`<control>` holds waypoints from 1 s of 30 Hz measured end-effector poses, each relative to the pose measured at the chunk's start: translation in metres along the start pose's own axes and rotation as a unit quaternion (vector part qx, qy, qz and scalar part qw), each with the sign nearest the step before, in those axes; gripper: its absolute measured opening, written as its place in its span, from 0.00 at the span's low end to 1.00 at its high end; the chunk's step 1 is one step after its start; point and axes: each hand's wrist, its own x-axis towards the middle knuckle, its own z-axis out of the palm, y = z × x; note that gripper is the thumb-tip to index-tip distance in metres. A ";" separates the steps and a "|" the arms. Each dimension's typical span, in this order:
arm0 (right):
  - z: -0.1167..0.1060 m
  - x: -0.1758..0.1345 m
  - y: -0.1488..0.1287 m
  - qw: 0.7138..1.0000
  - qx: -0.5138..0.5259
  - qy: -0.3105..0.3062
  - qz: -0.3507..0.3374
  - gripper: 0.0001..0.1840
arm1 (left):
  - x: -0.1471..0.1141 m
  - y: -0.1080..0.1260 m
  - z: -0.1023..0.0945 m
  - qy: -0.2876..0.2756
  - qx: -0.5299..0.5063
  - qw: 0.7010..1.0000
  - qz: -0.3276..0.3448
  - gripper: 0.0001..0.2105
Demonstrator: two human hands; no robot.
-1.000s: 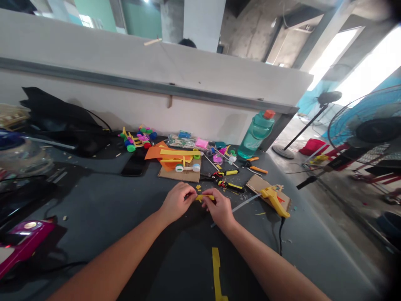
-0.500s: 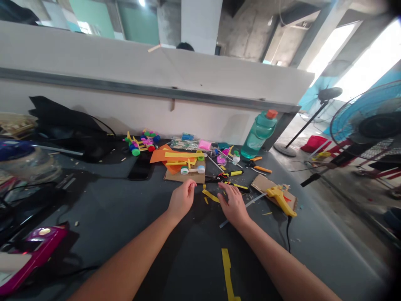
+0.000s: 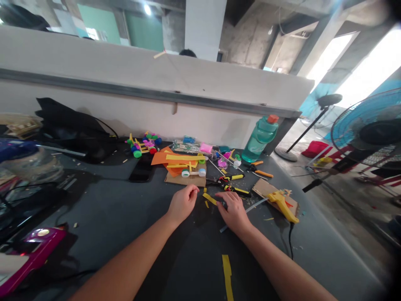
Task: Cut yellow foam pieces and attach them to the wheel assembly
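1. Grip: left hand (image 3: 184,204), fingers drawn in, contents not discernible; right hand (image 3: 234,211), loosely bent at short yellow strip (image 3: 209,198), hold uncertain.
2. Concrete room (image 3: 247,46), beyond teal bottle (image 3: 259,140).
3. White partition (image 3: 125,60), behind bottle.
4. Dark table (image 3: 115,213), littered, beneath bottle.
5. Blue fan (image 3: 354,129), right of bottle.
6. Short yellow strip, on table, nearer and left of bottle.

Orange-capped teal bottle (image 3: 259,141) near the low white wall (image 3: 213,119) — a fan (image 3: 379,133) at far right.
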 end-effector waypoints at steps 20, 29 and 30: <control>-0.005 -0.006 -0.009 0.995 -0.080 -0.061 -0.013 0.13 | -0.001 -0.001 -0.001 -0.092 0.035 0.995 0.022 0.09; -0.008 0.002 -0.001 0.996 -0.094 -0.007 0.005 0.22 | -0.003 0.010 0.007 -0.082 0.139 0.975 0.154 0.09; -0.015 0.005 -0.001 0.996 -0.081 0.022 -0.001 0.21 | -0.004 0.011 0.009 -0.085 0.157 0.970 0.166 0.10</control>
